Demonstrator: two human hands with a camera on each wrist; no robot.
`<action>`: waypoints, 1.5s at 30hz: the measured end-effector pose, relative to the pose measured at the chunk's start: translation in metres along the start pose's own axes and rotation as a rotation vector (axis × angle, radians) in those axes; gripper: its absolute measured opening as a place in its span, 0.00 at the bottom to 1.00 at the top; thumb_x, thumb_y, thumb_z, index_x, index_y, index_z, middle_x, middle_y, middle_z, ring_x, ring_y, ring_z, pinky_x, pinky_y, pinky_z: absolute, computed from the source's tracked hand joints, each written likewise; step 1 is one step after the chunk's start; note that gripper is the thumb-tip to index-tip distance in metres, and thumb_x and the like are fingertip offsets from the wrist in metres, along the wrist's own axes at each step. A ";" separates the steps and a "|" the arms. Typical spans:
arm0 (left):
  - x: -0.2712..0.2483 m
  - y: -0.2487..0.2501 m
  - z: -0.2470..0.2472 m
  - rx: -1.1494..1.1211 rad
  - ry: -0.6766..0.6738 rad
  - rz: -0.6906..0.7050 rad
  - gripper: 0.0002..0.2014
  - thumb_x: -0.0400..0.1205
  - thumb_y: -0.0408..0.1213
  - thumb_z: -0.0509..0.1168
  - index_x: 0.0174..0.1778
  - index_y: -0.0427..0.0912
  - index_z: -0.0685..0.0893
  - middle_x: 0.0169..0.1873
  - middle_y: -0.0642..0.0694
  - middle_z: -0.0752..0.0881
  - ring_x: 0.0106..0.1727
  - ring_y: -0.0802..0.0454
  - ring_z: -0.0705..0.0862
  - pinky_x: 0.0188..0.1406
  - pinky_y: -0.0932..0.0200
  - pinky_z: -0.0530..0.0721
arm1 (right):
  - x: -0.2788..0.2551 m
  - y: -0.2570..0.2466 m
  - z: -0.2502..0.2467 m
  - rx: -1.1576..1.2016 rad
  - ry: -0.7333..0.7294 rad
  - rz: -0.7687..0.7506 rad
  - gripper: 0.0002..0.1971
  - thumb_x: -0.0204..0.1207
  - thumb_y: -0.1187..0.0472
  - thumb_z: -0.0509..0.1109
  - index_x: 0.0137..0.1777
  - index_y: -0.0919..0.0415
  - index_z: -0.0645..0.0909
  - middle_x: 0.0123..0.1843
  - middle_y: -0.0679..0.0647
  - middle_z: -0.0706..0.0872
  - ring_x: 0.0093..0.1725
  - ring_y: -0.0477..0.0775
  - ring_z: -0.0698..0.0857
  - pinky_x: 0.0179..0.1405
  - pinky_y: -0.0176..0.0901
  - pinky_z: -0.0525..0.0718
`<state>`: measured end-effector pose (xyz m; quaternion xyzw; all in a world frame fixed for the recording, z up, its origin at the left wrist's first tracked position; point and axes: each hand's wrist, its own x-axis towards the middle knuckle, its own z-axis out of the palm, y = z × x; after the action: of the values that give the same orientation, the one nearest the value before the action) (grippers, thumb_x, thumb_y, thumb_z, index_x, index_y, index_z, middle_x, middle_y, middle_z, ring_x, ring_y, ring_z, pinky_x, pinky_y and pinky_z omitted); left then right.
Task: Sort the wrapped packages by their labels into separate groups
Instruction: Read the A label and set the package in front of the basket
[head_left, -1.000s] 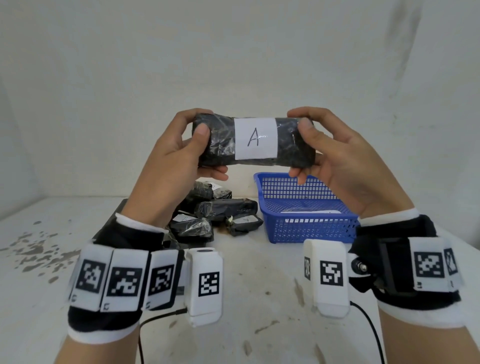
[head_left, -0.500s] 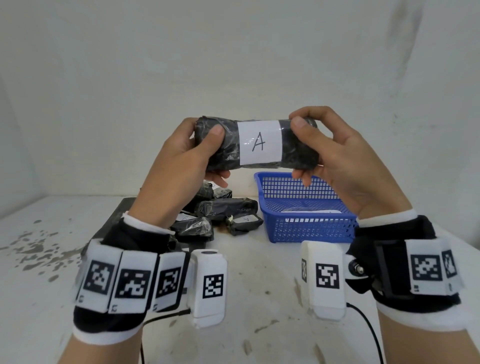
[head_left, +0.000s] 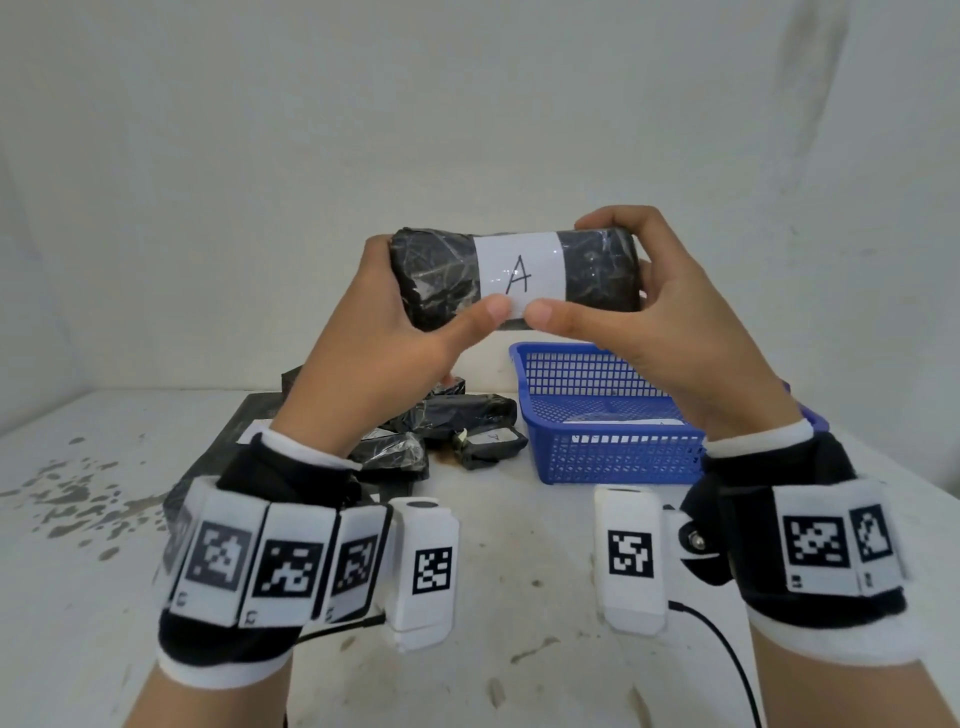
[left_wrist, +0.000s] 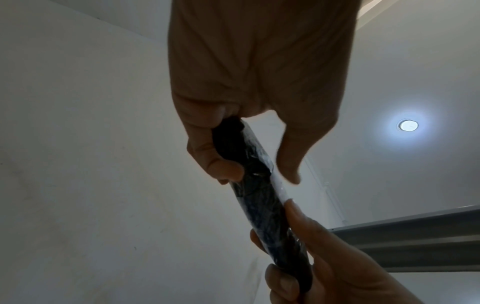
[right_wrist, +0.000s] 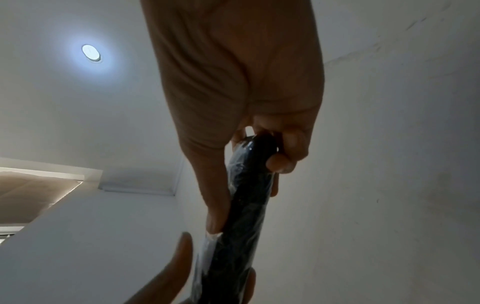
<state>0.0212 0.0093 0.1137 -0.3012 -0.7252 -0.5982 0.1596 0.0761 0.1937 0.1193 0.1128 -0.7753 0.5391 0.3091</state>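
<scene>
Held package: a black, plastic-wrapped package (head_left: 514, 275) is held up in the air in front of the wall, long side level, above the blue basket and the pile on the table. Its white label (head_left: 519, 270) faces the head camera and reads "A".
Left hand: the left hand (head_left: 374, 358) grips the package's left end, raised with the back of the hand toward the camera. Its thumb reaches across the front and its tip presses on the lower edge of the label; in the left wrist view the fingers (left_wrist: 207, 156) curl round the back of the package.
Right hand: the right hand (head_left: 670, 332) grips the right end in a mirrored pose. Fingers wrap over the top corner, and the thumb lies along the lower front edge with its tip just beside the left thumb's tip. In the right wrist view the fingertips (right_wrist: 280, 164) press the far face.
Grip: both hands pinch the package between thumb and curled fingers.
Pile: other black wrapped packages (head_left: 457, 415) lie heaped on the table, left of the basket; one small one (head_left: 491, 441) shows a white label whose letter is too small to read.
Basket: the blue basket (head_left: 618, 457) stands on the table below the right hand, with something white lying inside.
Table: the white table (head_left: 493, 597) is stained and speckled with dark marks at its left.
Wrists: both wrists wear black bands with square black-and-white markers.
</scene>
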 end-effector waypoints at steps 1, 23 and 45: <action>0.000 0.000 0.001 -0.017 0.007 -0.007 0.26 0.75 0.48 0.74 0.63 0.45 0.71 0.47 0.51 0.84 0.28 0.59 0.83 0.24 0.69 0.79 | 0.000 0.000 0.001 0.000 0.004 -0.001 0.35 0.55 0.48 0.84 0.63 0.44 0.76 0.57 0.47 0.89 0.53 0.45 0.91 0.45 0.35 0.88; 0.003 -0.003 0.004 -0.176 0.013 -0.047 0.06 0.85 0.46 0.62 0.51 0.51 0.72 0.41 0.50 0.82 0.32 0.51 0.80 0.26 0.55 0.82 | 0.002 -0.002 0.005 0.056 0.075 0.000 0.09 0.80 0.56 0.74 0.57 0.51 0.77 0.45 0.50 0.86 0.28 0.37 0.85 0.25 0.28 0.78; 0.004 0.002 0.000 -0.281 0.061 -0.088 0.05 0.86 0.46 0.60 0.45 0.51 0.76 0.39 0.50 0.83 0.34 0.51 0.82 0.31 0.54 0.84 | 0.006 0.000 0.008 0.109 0.046 0.061 0.03 0.83 0.52 0.70 0.52 0.45 0.85 0.44 0.41 0.88 0.44 0.43 0.87 0.42 0.42 0.87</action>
<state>0.0193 0.0109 0.1176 -0.2702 -0.6415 -0.7093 0.1115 0.0689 0.1873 0.1209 0.0931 -0.7405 0.5923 0.3037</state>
